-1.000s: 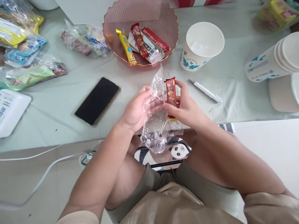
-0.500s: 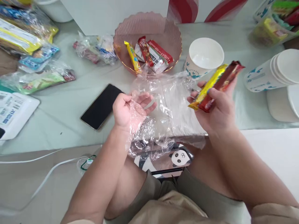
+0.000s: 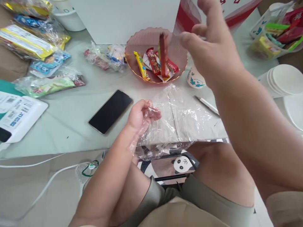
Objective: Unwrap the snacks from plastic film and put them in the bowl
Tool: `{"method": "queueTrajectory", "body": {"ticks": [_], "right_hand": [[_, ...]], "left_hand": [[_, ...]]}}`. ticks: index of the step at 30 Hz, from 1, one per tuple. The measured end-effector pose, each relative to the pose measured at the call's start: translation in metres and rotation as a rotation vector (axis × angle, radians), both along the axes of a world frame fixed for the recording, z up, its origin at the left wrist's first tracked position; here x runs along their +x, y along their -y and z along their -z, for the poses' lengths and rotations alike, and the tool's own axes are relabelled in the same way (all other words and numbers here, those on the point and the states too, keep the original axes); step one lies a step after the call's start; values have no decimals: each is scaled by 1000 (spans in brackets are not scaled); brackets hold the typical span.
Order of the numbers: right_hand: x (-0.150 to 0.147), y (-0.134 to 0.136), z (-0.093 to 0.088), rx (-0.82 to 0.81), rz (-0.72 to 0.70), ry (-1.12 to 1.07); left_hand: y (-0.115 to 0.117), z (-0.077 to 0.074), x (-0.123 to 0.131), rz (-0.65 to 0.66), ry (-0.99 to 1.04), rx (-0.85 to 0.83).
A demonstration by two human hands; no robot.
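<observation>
My right hand (image 3: 208, 44) is raised above the pink bowl's right side with its fingers spread apart and nothing in them. A red snack bar (image 3: 163, 55) hangs upright in the air just above the pink bowl (image 3: 142, 44), blurred by motion. The bowl holds several wrapped snacks, among them a yellow bar (image 3: 141, 65). My left hand (image 3: 142, 114) rests at the table's front edge, fingers curled on the corner of a clear plastic bag (image 3: 182, 116) that lies flat on the table.
A black phone (image 3: 110, 110) lies left of the bag. A white pen (image 3: 207, 105) and a paper cup (image 3: 196, 81) sit to the right, stacked cups (image 3: 281, 78) farther right. Snack packets (image 3: 47, 82) crowd the left; a snack box (image 3: 276, 34) stands top right.
My right hand rose from beside the bag to above the bowl and opened; the red bar has left it and is falling into the bowl. The plastic bag now lies flatter.
</observation>
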State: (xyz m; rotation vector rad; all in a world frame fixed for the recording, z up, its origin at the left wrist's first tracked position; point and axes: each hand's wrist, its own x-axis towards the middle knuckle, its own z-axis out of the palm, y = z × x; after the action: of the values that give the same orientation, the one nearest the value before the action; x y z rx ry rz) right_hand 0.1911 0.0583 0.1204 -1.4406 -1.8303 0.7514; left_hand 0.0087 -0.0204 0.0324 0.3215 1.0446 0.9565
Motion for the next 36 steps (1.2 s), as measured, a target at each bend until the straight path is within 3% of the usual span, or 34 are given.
{"method": "queueTrajectory", "body": {"ticks": [2, 6, 8, 10, 14, 18, 23, 28, 30, 33, 36], "right_hand": [[8, 25, 13, 62, 50, -49], [38, 77, 68, -74, -138, -84], [50, 89, 90, -167, -114, -45], [55, 94, 98, -287, -51, -39], [59, 95, 88, -488, 62, -72], [69, 97, 85, -435, 129, -173], [82, 98, 87, -543, 78, -236], [77, 95, 80, -633, 21, -184], [72, 94, 77, -657, 10, -135], [67, 92, 75, -686, -2, -62], [66, 90, 78, -709, -48, -24]], "left_hand": [[0, 0, -6, 37, 32, 22], [3, 2, -17, 177, 90, 134], [3, 3, -19, 224, 89, 200], [2, 3, -20, 194, 69, 235], [-4, 3, -19, 34, 6, 257], [-7, 6, -22, 42, 4, 319], [-8, 13, -41, 355, -38, 311], [-11, 19, -49, 757, -140, 495], [-9, 19, -43, 849, -169, 537], [-4, 17, -30, 783, -306, 507], [-1, 16, -19, 590, -424, 459]]}}
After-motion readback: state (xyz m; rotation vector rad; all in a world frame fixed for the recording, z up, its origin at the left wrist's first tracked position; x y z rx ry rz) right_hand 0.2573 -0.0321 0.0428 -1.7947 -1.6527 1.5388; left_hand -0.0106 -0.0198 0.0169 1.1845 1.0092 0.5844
